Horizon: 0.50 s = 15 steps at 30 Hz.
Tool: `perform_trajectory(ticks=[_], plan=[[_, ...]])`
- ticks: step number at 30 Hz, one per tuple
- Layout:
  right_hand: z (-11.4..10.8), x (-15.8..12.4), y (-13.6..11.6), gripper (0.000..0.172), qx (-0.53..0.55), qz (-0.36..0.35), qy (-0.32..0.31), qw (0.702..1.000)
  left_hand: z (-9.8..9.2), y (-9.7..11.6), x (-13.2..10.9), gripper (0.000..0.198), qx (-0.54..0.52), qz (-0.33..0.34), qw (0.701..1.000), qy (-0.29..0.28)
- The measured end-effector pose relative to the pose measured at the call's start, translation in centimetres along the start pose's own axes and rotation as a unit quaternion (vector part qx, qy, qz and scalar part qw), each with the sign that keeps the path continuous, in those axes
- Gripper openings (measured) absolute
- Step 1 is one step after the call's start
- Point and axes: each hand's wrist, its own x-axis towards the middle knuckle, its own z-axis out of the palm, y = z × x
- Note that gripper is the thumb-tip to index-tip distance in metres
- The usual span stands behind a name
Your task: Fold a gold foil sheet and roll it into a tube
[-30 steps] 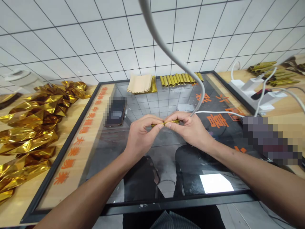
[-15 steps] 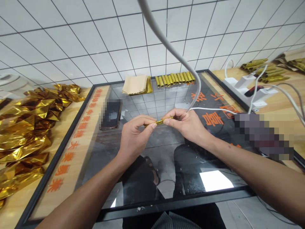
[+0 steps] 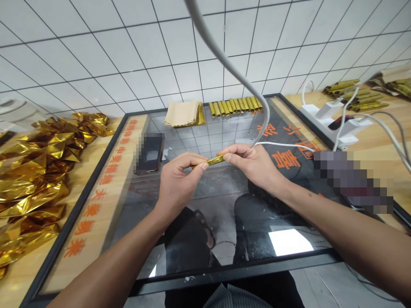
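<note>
A narrow strip of gold foil paper, folded or rolled (image 3: 214, 160), is stretched between my two hands above the glass panel. My left hand (image 3: 181, 175) pinches its left end between thumb and fingers. At the other end, the thumb and forefinger of my right hand (image 3: 252, 162) close on it. Beyond my hands, a row of gold paper rolls (image 3: 236, 106) lies side by side near the panel's back edge. Left of that row sits a stack of tan, gold-backed paper sheets (image 3: 182, 114).
The black-framed glass panel (image 3: 244, 268) lies on a wooden table. Folded gold foil pieces (image 3: 38, 162) heap up at left. A dark phone (image 3: 152, 153) lies on the glass. A power strip (image 3: 330, 117), cables and more gold rolls (image 3: 362, 98) are at right. A thick grey cable (image 3: 224, 55) hangs in front.
My hands have drawn slightly apart, the left one shifting left, and more of the gold strip shows between them. Both still pinch it.
</note>
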Motion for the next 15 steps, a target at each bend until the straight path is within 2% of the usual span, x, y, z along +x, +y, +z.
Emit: perform_trajectory(ticks=[6,12,15], plan=[[-0.37,0.07,-0.01,0.018,-0.034,-0.008,0.011,0.999,-0.04,-0.08,0.05,0.011,0.001,-0.005,1.000,0.000],[0.34,-0.12,-0.07,0.027,0.013,-0.044,-0.038,0.998,0.20,0.05,-0.09,0.014,0.013,0.019,1.000,-0.008],[0.53,-0.28,0.15,0.013,-0.019,-0.078,-0.043,0.996,0.43,0.13,-0.19,0.013,0.023,0.039,0.999,-0.019]])
